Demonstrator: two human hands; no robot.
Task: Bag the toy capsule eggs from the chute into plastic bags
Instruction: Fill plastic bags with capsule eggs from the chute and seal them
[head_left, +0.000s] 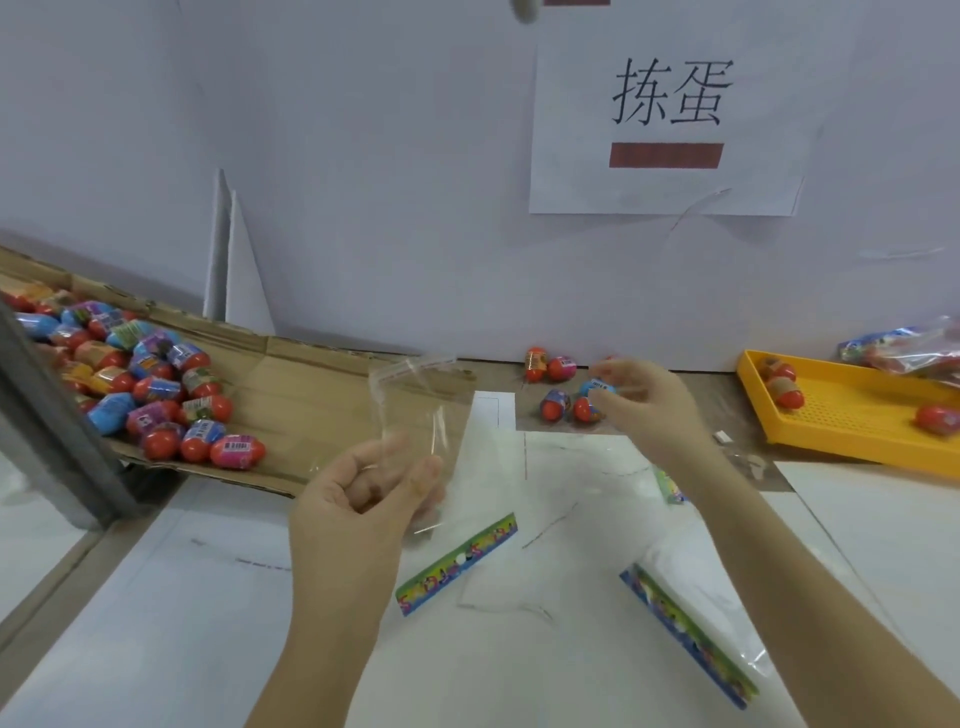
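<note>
Where the cardboard chute slopes down at my far left, beside a grey metal post, the toy capsule eggs lie heaped on it, red ends and bright wrappers. My left hand hangs over the white tabletop, thumb and curled fingers pinching the lower part of a clear plastic bag, whose mouth stands upward in front of the chute's lower end. On the table below lie a flat bag with a colourful header and, further right, a second flat bag of the same kind. A few loose eggs sit on the table close to the pale wall. My right hand is just right of them, fingertips curled around a blue-wrapped egg. High on the wall hangs a paper sign with two printed characters and a brown-red bar. At far right a yellow perforated tray holds a few eggs, with filled bags behind it.
</note>
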